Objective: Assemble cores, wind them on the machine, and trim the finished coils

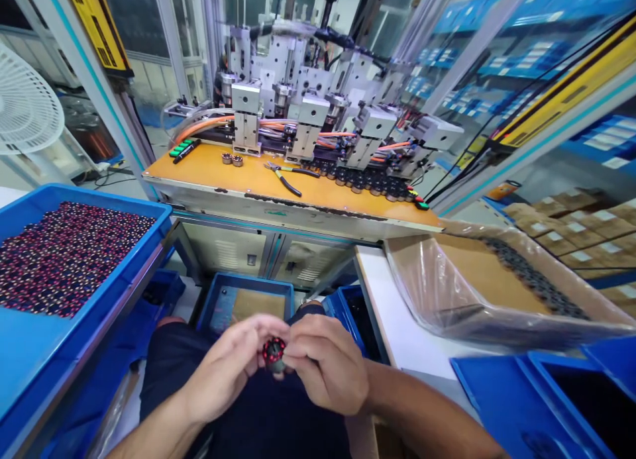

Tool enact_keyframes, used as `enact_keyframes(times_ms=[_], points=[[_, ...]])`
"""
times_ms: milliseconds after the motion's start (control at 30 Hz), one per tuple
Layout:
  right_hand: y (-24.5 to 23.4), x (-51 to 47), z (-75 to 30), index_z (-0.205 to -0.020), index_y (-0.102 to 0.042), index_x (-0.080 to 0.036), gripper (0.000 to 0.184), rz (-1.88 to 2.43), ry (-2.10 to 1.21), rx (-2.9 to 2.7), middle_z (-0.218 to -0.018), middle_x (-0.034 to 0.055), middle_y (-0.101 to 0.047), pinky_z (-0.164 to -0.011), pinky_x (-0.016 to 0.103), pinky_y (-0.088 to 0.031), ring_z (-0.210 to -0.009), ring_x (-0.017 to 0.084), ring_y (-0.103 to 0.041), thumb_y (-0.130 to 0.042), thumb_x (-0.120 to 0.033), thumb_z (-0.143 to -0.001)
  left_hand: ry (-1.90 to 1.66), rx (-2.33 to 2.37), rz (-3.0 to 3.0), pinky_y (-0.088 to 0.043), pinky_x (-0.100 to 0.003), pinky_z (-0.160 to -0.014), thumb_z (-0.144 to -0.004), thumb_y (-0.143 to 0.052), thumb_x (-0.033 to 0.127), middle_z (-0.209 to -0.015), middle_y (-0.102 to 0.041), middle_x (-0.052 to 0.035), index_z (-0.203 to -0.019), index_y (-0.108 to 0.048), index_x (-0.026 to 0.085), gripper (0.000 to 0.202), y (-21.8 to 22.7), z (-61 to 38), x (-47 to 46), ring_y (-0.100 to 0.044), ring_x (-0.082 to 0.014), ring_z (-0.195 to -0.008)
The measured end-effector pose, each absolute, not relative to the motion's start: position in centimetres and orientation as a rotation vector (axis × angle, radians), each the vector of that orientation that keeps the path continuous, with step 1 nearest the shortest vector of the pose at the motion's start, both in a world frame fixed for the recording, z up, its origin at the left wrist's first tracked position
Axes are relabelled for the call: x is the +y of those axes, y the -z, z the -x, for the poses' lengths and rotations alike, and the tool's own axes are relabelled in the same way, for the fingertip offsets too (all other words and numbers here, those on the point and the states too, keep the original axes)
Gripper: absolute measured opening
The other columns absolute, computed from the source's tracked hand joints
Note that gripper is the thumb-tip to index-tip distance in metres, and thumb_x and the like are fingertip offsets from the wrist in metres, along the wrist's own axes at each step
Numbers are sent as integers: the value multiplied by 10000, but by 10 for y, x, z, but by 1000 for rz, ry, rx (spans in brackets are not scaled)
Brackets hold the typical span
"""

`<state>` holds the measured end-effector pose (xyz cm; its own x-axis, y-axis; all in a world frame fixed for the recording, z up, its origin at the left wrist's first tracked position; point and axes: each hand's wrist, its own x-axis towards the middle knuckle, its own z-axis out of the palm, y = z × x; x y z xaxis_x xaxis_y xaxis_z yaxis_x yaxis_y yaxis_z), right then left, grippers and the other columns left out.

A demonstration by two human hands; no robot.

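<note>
Two hands are counted: left hand (233, 363) and right hand (325, 369), with one red-and-black coil part (273, 352) pinched between them. One blue tray (30, 353) of like parts is seen at left, too many to count. On the orange worktop (209, 171) two metal rings (232, 158) and one pair of pliers (284, 175) are laid. Four silver machine heads (247, 111) are lined up behind. One lined cardboard box (477, 273), one white fan (24, 108) and at least four further blue bins (248, 281) are noted.
</note>
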<state>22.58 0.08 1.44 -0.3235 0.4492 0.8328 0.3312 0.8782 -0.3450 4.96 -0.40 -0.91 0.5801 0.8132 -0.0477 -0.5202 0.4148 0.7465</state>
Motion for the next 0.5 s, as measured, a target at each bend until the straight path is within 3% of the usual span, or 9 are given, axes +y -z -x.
enact_keyframes(times_ms=[100,233,367,500], points=[[-18,3,-229,-869,-613,-148,161,542,-86,-1993,-734,26,-642,-606,245,-496,-682,123,-616,-494,-112,-971,-718,383,-714,-484,-163,-520,-856,-655,548,-599,-670,-29,-813,-731,125,431,8,-53,-2,-620,-85,-512],[-21,2,-231,-870,-619,-137,135,593,-33,-1998,-734,32,-643,-575,251,-480,-648,120,-597,-526,-111,-964,-784,416,-774,-439,-119,-489,-830,-740,429,-569,-668,5,-908,-726,160,280,9,-51,-1,-588,-48,-464],[-23,-1,-230,-873,-600,-151,136,725,7,-1959,-728,24,-637,-606,246,-485,-657,119,-593,-517,-88,-960,-929,425,-816,-483,-117,-507,-875,-716,271,-718,-736,20,-1067,-709,263,192,10,-51,-2,-658,-55,-526],[-27,-3,-230,-900,-588,-169,114,866,-88,-1931,-754,25,-642,-634,244,-494,-699,129,-603,-524,-88,-948,-1086,383,-770,-571,-172,-659,-812,-771,166,-1066,-753,21,-972,-736,279,199,2,-51,-4,-738,-107,-803]])
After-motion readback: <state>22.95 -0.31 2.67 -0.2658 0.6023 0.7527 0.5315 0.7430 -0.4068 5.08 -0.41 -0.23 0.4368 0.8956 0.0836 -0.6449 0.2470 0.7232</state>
